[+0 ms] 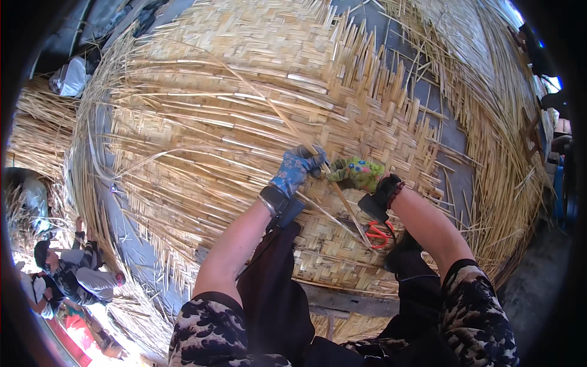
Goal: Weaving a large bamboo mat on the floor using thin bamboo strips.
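Left hand (296, 168): blue-gloved, your fingers closed around the long strip (284, 119).
Right hand (361, 174): green-gloved, curled just beside your left; I cannot tell whether it grips.
Strip: slants across the woven mat (367, 122), from beyond your left hand to below your right.
Scissors (380, 235): red-handled, below your right hand.
Strip work: seemingly positioning by hand; next calls for steady left fingers.

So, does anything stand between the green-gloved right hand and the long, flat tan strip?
Nothing visible does. The right hand appears to meet the strip directly, beside the blue-gloved left hand. The orange-handled scissors lie lower in view, not between them.
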`<action>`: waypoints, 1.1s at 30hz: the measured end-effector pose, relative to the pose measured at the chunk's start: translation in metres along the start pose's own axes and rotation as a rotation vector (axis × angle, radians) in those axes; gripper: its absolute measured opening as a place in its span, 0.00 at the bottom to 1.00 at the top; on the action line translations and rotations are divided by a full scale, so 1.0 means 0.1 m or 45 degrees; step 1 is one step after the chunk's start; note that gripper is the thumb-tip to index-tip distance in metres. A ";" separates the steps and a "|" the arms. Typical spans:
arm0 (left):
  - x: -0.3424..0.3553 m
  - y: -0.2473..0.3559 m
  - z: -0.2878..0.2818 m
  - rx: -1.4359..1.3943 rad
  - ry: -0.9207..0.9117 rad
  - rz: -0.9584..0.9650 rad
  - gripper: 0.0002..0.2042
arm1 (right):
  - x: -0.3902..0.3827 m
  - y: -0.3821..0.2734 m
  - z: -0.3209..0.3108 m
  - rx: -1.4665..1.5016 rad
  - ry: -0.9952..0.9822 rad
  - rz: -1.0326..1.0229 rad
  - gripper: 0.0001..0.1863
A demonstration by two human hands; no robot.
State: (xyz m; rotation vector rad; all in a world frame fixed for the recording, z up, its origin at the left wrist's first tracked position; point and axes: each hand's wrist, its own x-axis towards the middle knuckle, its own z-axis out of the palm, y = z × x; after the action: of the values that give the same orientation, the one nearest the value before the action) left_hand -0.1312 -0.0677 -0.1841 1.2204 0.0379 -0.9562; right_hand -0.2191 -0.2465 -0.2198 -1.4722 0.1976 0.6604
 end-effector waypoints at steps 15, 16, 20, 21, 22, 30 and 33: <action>0.00 -0.26 0.02 0.296 0.101 -0.255 0.11 | -0.08 -0.49 0.42 0.233 0.258 0.276 0.09; 0.01 -0.27 0.04 0.322 0.117 -0.233 0.11 | -0.12 -0.52 0.40 0.340 0.242 0.239 0.08; -0.06 -0.20 0.07 0.205 0.138 -0.303 0.10 | -0.12 -0.43 0.30 0.487 0.179 0.301 0.08; -0.06 -0.25 0.05 0.208 0.136 -0.309 0.10 | -0.13 -0.43 0.26 0.524 0.121 0.321 0.09; -0.05 -0.27 0.01 0.155 0.149 -0.341 0.10 | -0.13 -0.45 0.25 0.557 0.060 0.336 0.10; 0.00 -0.34 0.05 -0.224 0.198 -0.304 0.08 | -0.04 0.24 0.16 -0.108 0.134 -0.053 0.15; -0.04 -0.23 0.03 -0.137 0.269 -0.389 0.07 | -0.04 0.13 0.28 -0.139 0.307 -0.115 0.12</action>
State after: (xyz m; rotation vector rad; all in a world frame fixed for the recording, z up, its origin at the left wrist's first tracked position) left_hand -0.1498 -0.0681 -0.1990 1.2322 0.4489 -1.0695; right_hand -0.2362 -0.2216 -0.2258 -1.6554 0.2825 0.4253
